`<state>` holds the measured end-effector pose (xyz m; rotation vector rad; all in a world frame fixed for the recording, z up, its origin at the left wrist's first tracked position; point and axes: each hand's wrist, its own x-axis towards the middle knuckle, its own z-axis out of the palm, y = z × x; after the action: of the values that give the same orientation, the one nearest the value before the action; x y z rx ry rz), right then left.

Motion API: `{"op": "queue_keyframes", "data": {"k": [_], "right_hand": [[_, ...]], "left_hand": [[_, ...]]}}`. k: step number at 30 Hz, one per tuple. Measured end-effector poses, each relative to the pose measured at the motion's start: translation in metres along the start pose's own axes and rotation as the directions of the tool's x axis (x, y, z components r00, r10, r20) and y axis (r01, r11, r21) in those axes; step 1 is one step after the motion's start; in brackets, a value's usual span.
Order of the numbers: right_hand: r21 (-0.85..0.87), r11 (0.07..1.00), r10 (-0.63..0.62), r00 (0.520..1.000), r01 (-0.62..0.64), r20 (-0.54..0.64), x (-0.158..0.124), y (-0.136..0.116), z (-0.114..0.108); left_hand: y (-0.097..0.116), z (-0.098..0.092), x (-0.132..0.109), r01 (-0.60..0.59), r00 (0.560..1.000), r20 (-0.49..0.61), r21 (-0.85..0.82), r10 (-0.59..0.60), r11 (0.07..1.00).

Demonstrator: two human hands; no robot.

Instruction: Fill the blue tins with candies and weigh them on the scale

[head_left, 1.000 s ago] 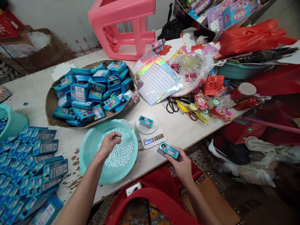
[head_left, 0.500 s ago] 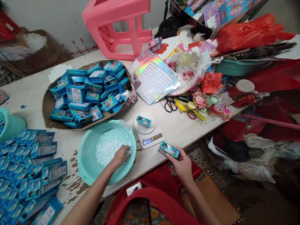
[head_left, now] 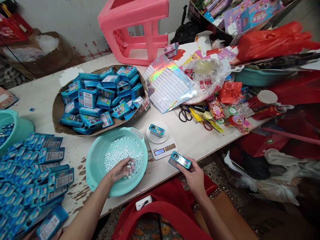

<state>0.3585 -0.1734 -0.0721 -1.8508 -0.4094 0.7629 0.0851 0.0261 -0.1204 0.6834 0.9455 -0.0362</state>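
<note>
**Tablets scooped from the bowl, tin held ready**

A small heap of white tablets (head_left: 128,165) is cupped in the left hand (head_left: 122,169), palm up and fingers half curled, low inside the teal bowl (head_left: 96,160). More tablets are spread over the bowl floor at 12 o'clock from the palm. A small blue tin (head_left: 180,160) is pinched by its near edge in the right hand (head_left: 193,176), just off the table edge. At 11 o'clock from that tin stands the scale (head_left: 161,144), with a second tin (head_left: 156,130) resting on its round pan.

The step is judged to be portioning tablets into a tin. It is done well if the palm is kept level and cupped while it is lifted clear of the rim, so nothing rolls off. The tin is best held steady and flat, close to the bowl. The scale should not be knocked, since its reading would be upset.
</note>
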Motion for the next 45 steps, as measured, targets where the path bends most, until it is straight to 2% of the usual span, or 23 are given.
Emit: {"op": "queue_keyframes", "data": {"k": [4, 8, 11, 13, 16, 18, 21, 24, 27, 31, 36, 40, 45], "right_hand": [[-0.009, 1.0, 0.01, 1.0, -0.01, 0.012, -0.001, 0.001, 0.002], [-0.003, 1.0, 0.019, 1.0, -0.019, 0.005, 0.0, 0.0, 0.003], [0.004, 1.0, 0.022, 1.0, -0.022, -0.012, 0.002, 0.001, 0.003], [0.008, 1.0, 0.026, 1.0, -0.026, -0.016, 0.003, 0.003, 0.002], [0.008, 0.999, 0.032, 0.999, -0.032, 0.003, 0.005, 0.003, 0.0], [0.001, 0.999, 0.033, 0.999, -0.033, 0.016, 0.005, 0.002, -0.001], [0.005, 0.999, 0.032, 0.999, -0.032, 0.008, 0.006, 0.0, -0.004], [0.024, 0.999, 0.038, 0.999, -0.038, -0.006, 0.008, 0.0, -0.007], [0.031, 0.999, 0.044, 0.999, -0.043, -0.03, 0.011, 0.002, -0.01], [0.039, 0.999, 0.029, 0.998, -0.027, -0.051, 0.014, 0.003, -0.013], [0.044, 0.999, 0.029, 0.998, -0.026, -0.049, 0.017, 0.001, -0.012], [0.039, 0.999, 0.024, 0.999, -0.022, -0.026, 0.018, 0.001, -0.01], [0.034, 0.999, 0.016, 0.999, -0.015, -0.038, 0.017, 0.0, -0.009]], "left_hand": [[0.009, 0.004, 0.012, -0.014, 0.984, -0.171, 0.136, 0.037, 0.991], [0.04, 0.002, 0.005, -0.046, 0.957, -0.257, 0.323, 0.135, 0.945], [0.075, 0.009, -0.004, -0.127, 0.939, -0.238, 0.432, 0.248, 0.893], [0.101, 0.023, -0.007, -0.194, 0.93, -0.168, 0.534, 0.328, 0.823], [0.138, 0.058, 0.002, -0.288, 0.904, -0.013, 0.721, 0.427, 0.63], [0.157, 0.084, 0.014, -0.318, 0.866, 0.068, 0.84, 0.496, 0.439], [0.175, 0.113, 0.036, -0.291, 0.797, 0.157, 0.946, 0.583, 0.142], [0.182, 0.126, 0.052, -0.247, 0.761, 0.231, 0.967, 0.606, -0.059], [0.182, 0.128, 0.06, -0.209, 0.757, 0.268, 0.963, 0.596, -0.168], [0.182, 0.127, 0.062, -0.211, 0.759, 0.287, 0.958, 0.584, -0.197], [0.183, 0.127, 0.063, -0.265, 0.75, 0.3, 0.953, 0.59, -0.148], [0.184, 0.122, 0.058, -0.314, 0.703, 0.253, 0.949, 0.664, -0.029], [0.181, 0.098, 0.043, -0.294, 0.641, 0.069, 0.942, 0.764, 0.162]]}}
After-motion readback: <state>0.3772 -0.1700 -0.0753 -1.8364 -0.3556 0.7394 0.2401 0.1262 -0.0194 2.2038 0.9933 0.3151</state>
